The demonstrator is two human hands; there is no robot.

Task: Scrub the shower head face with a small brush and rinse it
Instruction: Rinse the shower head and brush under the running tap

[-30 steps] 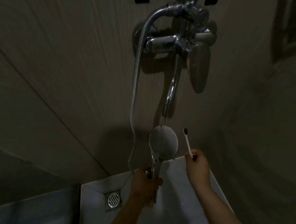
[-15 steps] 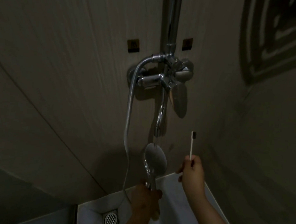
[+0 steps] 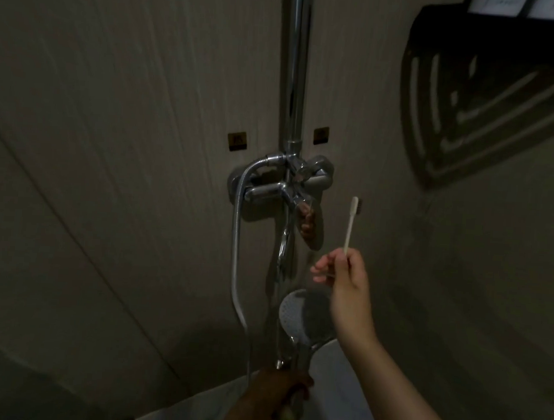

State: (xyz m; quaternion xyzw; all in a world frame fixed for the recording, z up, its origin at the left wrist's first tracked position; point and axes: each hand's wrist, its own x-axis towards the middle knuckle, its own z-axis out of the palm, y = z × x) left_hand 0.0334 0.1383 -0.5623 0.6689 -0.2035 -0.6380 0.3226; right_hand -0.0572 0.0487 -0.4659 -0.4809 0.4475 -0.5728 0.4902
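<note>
Dim tiled wall [image 3: 125, 168] (vertical chrome pipe [image 3: 297, 65]) above pale floor [image 3: 338, 408].

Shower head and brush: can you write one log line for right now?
left hand: holds shower head handle | right hand: brush raised, off face | scrubbing: no

Your two arms come into the picture from the bottom edge, both bare as far as the frame shows, with no sleeves, gloves or cuffs in sight. Your left hand [image 3: 279, 390] sits low in deep shadow, so little of its detail can be made out. Your right hand [image 3: 346, 279] is better lit, and no ring, watch or wristband shows on that hand or along its forearm.
</note>
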